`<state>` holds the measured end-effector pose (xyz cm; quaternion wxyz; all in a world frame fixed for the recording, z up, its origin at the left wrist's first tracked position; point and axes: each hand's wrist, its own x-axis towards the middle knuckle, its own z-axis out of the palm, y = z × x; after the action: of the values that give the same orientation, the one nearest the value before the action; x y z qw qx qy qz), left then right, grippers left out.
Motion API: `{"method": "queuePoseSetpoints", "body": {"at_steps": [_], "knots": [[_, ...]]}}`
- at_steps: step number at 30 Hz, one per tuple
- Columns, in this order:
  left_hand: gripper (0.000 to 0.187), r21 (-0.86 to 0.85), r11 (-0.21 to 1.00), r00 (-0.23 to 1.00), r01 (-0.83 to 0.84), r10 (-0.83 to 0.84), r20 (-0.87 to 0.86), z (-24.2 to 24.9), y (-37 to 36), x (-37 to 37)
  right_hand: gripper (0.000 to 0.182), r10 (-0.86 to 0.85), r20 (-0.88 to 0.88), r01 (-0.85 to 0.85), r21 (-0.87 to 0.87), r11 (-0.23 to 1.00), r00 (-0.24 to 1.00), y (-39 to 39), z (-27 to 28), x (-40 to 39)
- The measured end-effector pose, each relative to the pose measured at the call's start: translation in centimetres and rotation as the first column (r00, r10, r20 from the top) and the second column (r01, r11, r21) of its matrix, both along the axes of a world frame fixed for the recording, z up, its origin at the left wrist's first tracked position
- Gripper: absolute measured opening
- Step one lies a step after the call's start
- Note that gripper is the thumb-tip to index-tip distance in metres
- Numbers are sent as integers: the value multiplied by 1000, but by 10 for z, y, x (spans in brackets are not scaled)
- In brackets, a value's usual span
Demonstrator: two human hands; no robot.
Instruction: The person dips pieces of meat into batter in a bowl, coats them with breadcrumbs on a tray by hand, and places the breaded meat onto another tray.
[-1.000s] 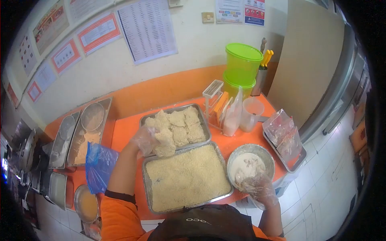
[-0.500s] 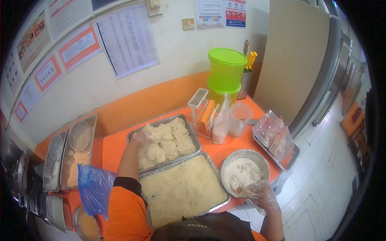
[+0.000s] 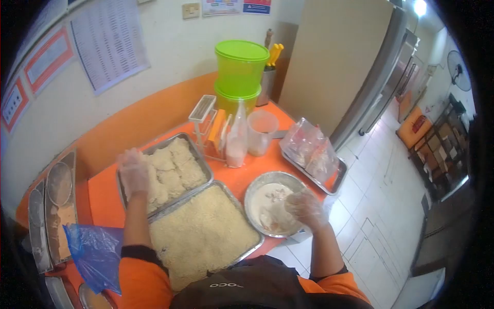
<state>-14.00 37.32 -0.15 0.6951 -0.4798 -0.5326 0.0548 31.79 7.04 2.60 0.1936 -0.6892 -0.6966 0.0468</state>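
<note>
My left hand [image 3: 133, 172], in a clear plastic glove, is over the left edge of a metal tray of breaded pieces [image 3: 172, 167]. Its fingers are stretched out, with nothing seen in them. In a matching glove dusted white, my right hand [image 3: 307, 209] reaches over the right rim of a metal bowl [image 3: 252, 180]. Its fingers look loosely extended, and I see nothing held in them. Pale pieces lie in white, powdery or batter-like contents [image 3: 272, 203] inside that bowl. Between my arms is a large tray of pale crumbs [image 3: 206, 226].
Behind the trays stand a wire rack [image 3: 202, 110], a bag of powder [image 3: 237, 144], a plastic jug [image 3: 262, 129] and green lidded tubs [image 3: 241, 64]. A tray with plastic bags [image 3: 311, 154] sits at right. A blue bag [image 3: 95, 252] and flour containers with sieves [image 3: 59, 185] are at left.
The view has turned to the right. My left hand has moved from above the breaded pieces to the tray's left edge. My right hand has come further over the bowl.
</note>
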Motion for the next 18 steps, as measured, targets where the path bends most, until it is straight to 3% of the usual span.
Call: {"method": "queuePoseSetpoints", "body": {"at_steps": [1, 2, 3, 4, 5, 6, 7, 9, 10, 11, 12, 14, 18], "knots": [[40, 256, 953, 922, -163, 240, -305, 27, -14, -8, 24, 24, 42, -24, 11, 1000, 999, 3, -5, 2], [38, 529, 819, 699, -222, 512, -499, 50, -28, -16, 23, 36, 43, -36, -10, 999, 998, 4, -1, -5], [36, 639, 713, 374, -289, 698, -610, 51, -38, -19, 21, 53, 42, -51, -32, 998, 998, 5, 5, -19], [34, 756, 615, -15, -225, 773, -634, 53, -48, -21, 21, 72, 38, -70, -54, 996, 997, 9, 7, -33], [33, 761, 584, -401, -282, 649, -647, 39, -72, -27, 20, 117, 139, -93, -170, 981, 983, 17, 5, -46], [31, 779, 538, -715, -322, 402, -573, 20, -102, -36, 19, 173, 232, -104, -285, 953, 957, 25, 1, -60], [30, 806, 485, -903, -339, 71, -423, -2, -134, -46, 19, 240, 314, -102, -397, 912, 919, 30, -3, -65], [31, 805, 582, -992, 116, 110, 63, -97, -167, -115, 20, 294, 250, -236, -236, 943, 922, 35, -32, -57], [33, 720, 611, -938, 330, 123, 325, -133, -187, -139, 24, 325, 222, -298, -148, 943, 919, 39, -45, -53], [36, 566, 639, -796, 520, 122, 593, -143, -220, -140, 24, 338, 230, -285, -234, 929, 913, 44, -51, -49], [39, 360, 666, -579, 653, 133, 804, -148, -248, -136, 25, 352, 238, -270, -319, 909, 905, 51, -53, -46], [42, 151, 716, -369, 681, 158, 916, -144, -278, -117, 26, 389, 249, -254, -441, 861, 887, 66, -42, -44], [41, 243, 819, -593, 520, 141, 792, -136, -324, -64, 27, 409, 243, -229, -536, 812, 880, 84, -24, -36]]}}
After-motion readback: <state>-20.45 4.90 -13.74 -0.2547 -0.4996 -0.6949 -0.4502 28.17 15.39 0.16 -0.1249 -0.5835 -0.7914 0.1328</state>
